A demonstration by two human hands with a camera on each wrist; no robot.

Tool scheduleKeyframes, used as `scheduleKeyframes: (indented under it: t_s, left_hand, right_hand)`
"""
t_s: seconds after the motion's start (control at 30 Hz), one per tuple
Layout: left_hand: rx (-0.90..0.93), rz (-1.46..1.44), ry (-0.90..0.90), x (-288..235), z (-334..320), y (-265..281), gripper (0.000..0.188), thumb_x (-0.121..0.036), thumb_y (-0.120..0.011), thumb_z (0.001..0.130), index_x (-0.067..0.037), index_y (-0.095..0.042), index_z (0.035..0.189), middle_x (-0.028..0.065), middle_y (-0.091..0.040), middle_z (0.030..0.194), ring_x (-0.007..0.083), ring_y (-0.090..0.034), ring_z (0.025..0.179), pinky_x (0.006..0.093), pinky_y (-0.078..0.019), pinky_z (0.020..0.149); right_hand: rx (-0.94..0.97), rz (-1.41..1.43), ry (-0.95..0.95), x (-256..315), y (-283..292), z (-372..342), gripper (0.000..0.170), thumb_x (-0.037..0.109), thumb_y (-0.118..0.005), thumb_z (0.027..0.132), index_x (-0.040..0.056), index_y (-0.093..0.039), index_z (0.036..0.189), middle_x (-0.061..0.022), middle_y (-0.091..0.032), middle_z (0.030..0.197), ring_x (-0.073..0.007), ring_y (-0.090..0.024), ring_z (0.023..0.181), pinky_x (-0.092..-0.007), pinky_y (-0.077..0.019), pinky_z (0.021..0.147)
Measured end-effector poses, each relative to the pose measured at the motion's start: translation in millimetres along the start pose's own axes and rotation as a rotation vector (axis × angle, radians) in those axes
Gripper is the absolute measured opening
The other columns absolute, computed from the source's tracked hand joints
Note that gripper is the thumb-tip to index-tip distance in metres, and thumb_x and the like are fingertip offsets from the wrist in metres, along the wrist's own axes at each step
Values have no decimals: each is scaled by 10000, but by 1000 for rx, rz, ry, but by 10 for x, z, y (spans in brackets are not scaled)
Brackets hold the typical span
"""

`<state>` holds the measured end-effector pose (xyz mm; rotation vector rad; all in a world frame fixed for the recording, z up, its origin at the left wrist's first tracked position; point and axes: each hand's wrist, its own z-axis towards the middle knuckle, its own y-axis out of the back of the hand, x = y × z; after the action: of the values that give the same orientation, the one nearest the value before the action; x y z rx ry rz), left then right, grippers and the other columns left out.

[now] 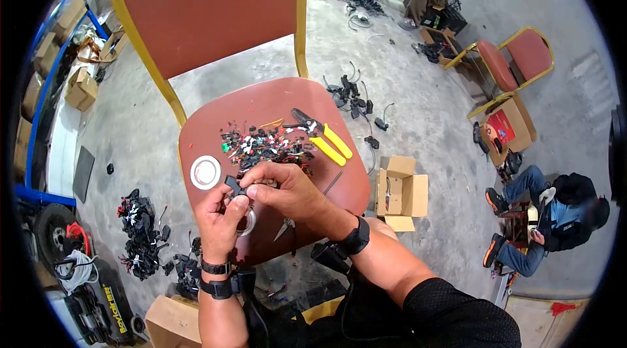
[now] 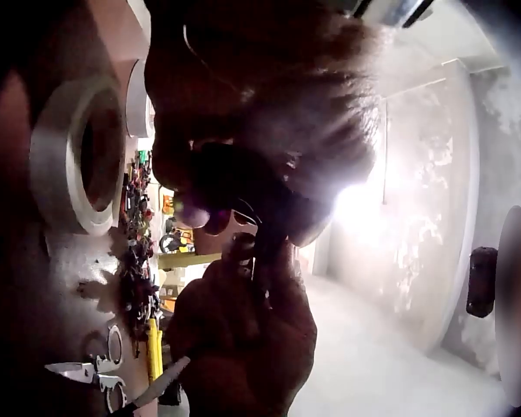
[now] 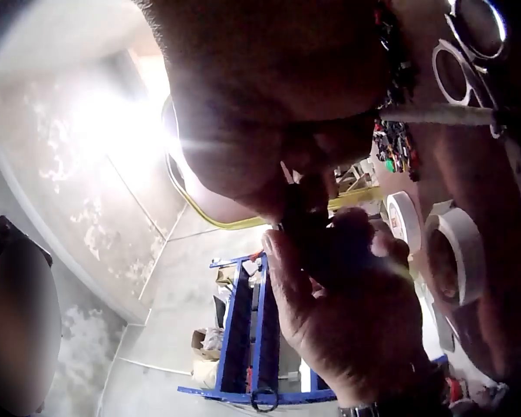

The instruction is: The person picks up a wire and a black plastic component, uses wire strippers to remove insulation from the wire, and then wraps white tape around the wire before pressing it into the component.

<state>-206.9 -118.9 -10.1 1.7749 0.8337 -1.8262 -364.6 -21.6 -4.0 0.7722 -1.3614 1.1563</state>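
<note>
Over the red chair seat (image 1: 287,99), the left hand (image 1: 221,217) pinches a small black part (image 1: 233,184) between thumb and fingers. The right hand (image 1: 281,191) meets it from the other side, its thumb and index finger pinched at the part's edge; what exactly they grip is too small to tell. Both wrist views show the hands close together but dark, the left hand (image 2: 260,113) and the right hand (image 2: 243,339) facing each other around the part. Below the hands on the seat lie a white tape roll (image 2: 74,156) and small scissors (image 2: 91,373).
Behind the hands lies a heap of small connectors (image 1: 261,145), with yellow-handled pliers (image 1: 330,144) beside it. Another tape roll (image 1: 206,172) is at the seat's left edge. An open box (image 1: 415,194) and black part piles (image 1: 137,233) are on the floor. Two people sit at the right.
</note>
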Motion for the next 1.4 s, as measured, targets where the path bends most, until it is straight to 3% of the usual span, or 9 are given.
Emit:
scheduleKeyframes:
  t_s: [0.23,0.37,0.5,0.53,0.6,0.7,1.07,1.17,1.4]
  left_hand:
    - [-35,-242,16,-9,37,-56,276,-188,-675,907,4,-599,1089,52,-669,871,91,-579,672,213,-459,607]
    - [-25,-442,-28,-17,65,-120,357,-176,-716,878,-21,-539,1147,119,-692,953,159,-638,685,248,-516,630]
    - [32,-443,73,8,34,-138,396,-93,-775,800,-32,-548,1118,129,-694,968,187,-673,740,274,-556,679]
    - [47,-401,67,29,30,-152,494,-225,-819,784,-29,-527,1131,121,-686,951,200,-668,769,300,-548,684]
    - [118,-458,45,12,33,-174,397,-121,-782,795,-13,-552,1100,146,-688,953,216,-675,812,321,-543,766]
    - [175,-508,51,38,42,-175,412,-178,-791,796,0,-557,1086,148,-685,937,233,-670,835,341,-527,803]
    - [293,-621,81,115,49,-293,434,-267,-768,825,7,-535,1069,182,-684,927,240,-663,792,346,-536,769]
    - [239,-581,73,91,61,-234,534,-347,-768,824,11,-515,1130,168,-649,889,229,-634,728,426,-568,809]
    - [240,-579,-35,94,126,-25,514,-335,-725,872,3,-477,1170,149,-617,847,210,-608,721,432,-567,782]
  right_hand:
    - [-75,347,-153,41,-51,23,219,100,-616,934,5,-620,1131,-14,-649,889,-77,-597,856,-255,-494,790]
    - [-164,495,-259,-20,100,76,273,89,-508,951,15,-600,1197,-50,-635,803,-62,-428,492,-201,-320,435]
    - [-151,600,-260,14,165,109,282,38,-477,907,14,-589,1165,-36,-607,786,-74,-457,532,-207,-344,427]
    - [-183,608,-274,27,163,109,251,48,-483,917,17,-585,1144,-36,-593,767,-77,-446,526,-209,-342,429]
    - [-181,704,-244,-29,182,123,226,62,-501,923,20,-573,1133,-33,-580,750,-77,-440,520,-215,-342,428]
    - [-239,692,-207,-51,182,169,232,101,-518,931,19,-581,1138,-26,-555,740,-74,-414,551,-217,-337,487]
    - [-369,733,-111,-214,200,196,171,101,-494,984,48,-576,1125,-35,-582,919,-91,-513,708,-244,-447,630]
    - [-352,738,-182,-91,179,181,225,120,-509,979,42,-549,1186,-52,-604,973,-122,-592,801,-261,-486,668]
    - [-217,554,-206,-32,225,144,356,56,-536,944,-23,-490,1288,-105,-645,1020,-173,-654,865,-281,-557,743]
